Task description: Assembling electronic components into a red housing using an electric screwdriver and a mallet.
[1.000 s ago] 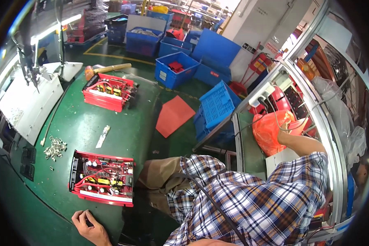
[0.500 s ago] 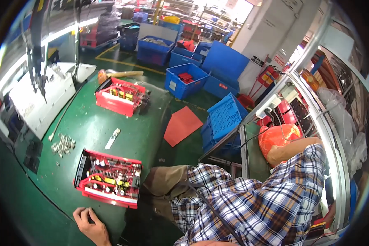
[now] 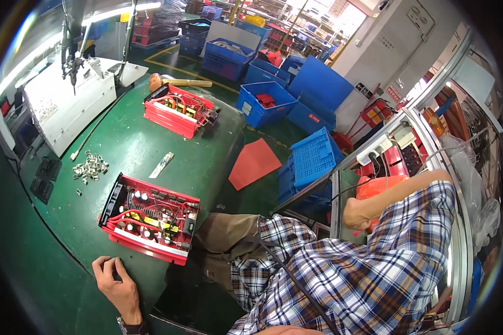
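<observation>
Hands: were well apart.
Left hand [image 3: 116, 283]: rested half-curled on my green bench [image 3: 131, 151], digits parted.
Right hand [image 3: 356, 214]: hung beside the red bag [image 3: 376, 187]; I couldn't tell its grip.
Red-cased unit [image 3: 151, 218]: lay open-topped just beyond my left hand.

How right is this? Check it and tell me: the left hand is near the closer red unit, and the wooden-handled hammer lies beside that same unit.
Wrong about the wooden-handled hammer: the head view shows it beside the farther red unit. The left hand is indeed near the closer red unit.
</observation>
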Motion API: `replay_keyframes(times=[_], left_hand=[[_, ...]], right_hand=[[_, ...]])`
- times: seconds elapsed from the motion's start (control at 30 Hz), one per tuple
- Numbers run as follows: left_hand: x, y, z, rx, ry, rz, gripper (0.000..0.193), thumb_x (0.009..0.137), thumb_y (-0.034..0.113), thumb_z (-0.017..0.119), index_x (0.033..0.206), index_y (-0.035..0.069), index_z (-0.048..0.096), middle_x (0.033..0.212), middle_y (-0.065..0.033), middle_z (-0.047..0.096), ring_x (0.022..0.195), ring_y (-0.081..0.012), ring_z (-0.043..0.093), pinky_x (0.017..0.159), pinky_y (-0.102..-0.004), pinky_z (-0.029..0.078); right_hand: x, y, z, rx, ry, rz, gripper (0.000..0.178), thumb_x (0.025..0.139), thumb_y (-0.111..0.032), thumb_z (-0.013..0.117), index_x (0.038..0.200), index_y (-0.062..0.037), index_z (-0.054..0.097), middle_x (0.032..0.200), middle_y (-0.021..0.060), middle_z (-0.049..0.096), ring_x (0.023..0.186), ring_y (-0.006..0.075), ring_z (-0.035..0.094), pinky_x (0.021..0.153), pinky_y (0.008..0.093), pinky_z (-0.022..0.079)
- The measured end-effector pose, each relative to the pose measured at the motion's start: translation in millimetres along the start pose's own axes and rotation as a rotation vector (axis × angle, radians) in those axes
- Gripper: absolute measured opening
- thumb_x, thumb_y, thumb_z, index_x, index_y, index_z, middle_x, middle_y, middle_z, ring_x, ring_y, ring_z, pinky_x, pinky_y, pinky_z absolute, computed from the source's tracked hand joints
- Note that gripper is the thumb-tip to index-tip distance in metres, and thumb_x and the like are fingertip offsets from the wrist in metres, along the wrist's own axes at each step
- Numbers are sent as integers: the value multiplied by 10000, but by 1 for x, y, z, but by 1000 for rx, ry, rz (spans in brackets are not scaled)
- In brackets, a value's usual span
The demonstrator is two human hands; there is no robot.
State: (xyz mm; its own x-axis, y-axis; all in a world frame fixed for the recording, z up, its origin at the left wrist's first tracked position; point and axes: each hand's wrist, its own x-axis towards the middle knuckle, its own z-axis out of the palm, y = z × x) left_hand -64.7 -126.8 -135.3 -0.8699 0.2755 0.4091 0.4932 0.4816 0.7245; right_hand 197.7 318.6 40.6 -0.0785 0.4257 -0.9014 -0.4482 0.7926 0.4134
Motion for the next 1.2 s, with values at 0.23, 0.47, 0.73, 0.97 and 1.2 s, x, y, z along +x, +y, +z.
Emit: replay_keyframes(times=[0.23, 0.47, 0.73, 0.97, 1.2], left_hand=[[1, 0, -4, 8, 15, 31, 78, 948, 15, 609, 919, -57, 613, 982, -149, 579, 832, -314, 602, 732, -386, 485], [4, 7, -5, 46, 33, 56, 68, 933, 0, 607, 912, -64, 603, 947, -161, 569, 820, -326, 600, 740, -384, 488], [0, 29, -12, 250, 32, 77, 172, 966, 123, 632, 932, -19, 723, 967, -191, 689, 881, -385, 658, 801, -437, 534], [-1, 29, -6, 262, 108, -27, 203, 988, 155, 625, 941, -16, 723, 912, -172, 706, 842, -340, 669, 786, -418, 531], [-24, 29, -8, 313, 187, -199, 306, 1026, 260, 598, 1054, -5, 749, 984, -167, 758, 864, -284, 703, 793, -384, 562]], right_hand=[[-88, 26, -38, 251, 191, -35, 258, 775, -200, 708, 1010, -122, 780, 963, 114, 771, 926, 314, 746, 737, 413, 590], [-110, 115, -46, 607, 935, -57, 284, 824, -211, 608, 890, 51, 693, 797, 267, 682, 809, 452, 674, 732, 505, 553], [-18, 102, -38, 1402, 1567, -562, 330, 921, -253, 656, 826, 62, 636, 718, 220, 608, 651, 294, 576, 655, 415, 480], [51, 43, -93, 1161, 1797, -660, 172, 929, -168, 600, 952, -9, 662, 757, 242, 650, 734, 423, 659, 680, 503, 515], [85, 34, -87, 1122, 1655, -783, 130, 835, -120, 623, 900, -14, 661, 700, 196, 649, 722, 422, 642, 661, 522, 496]])
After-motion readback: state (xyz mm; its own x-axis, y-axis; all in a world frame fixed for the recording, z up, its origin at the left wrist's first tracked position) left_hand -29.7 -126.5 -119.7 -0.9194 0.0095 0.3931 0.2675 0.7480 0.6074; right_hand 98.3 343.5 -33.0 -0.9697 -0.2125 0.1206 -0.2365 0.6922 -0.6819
